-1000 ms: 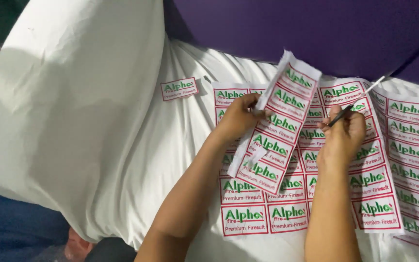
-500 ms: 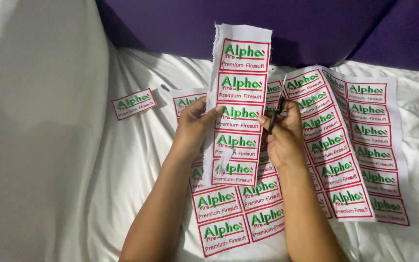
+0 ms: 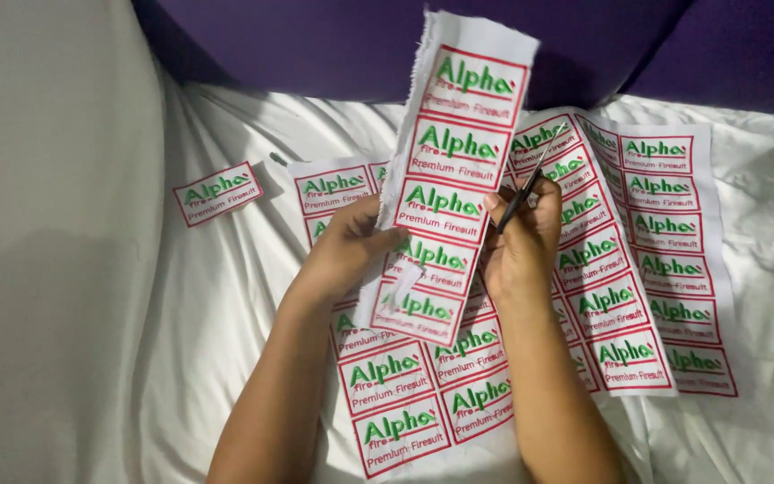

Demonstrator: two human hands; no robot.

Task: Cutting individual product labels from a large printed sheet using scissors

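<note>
My left hand (image 3: 344, 253) grips the left edge of a long white fabric strip of red-bordered labels (image 3: 448, 170) and holds it upright above the bed. My right hand (image 3: 520, 244) is beside the strip's right edge, closed around small dark scissors (image 3: 523, 190) whose blades point up and to the right. More sheets of the same labels (image 3: 647, 260) lie flat beneath and to the right of my hands. Other label rows (image 3: 409, 403) lie under my forearms.
A single cut-off label (image 3: 217, 193) lies apart on the white sheet (image 3: 217, 305) to the left. A big white pillow or cloth (image 3: 47, 224) fills the left side. A purple surface (image 3: 315, 45) runs along the back.
The strip has risen higher and straighter in my left hand. My right hand with the scissors stays beside its right edge. The view has shifted left, so the sheets sit further right.
</note>
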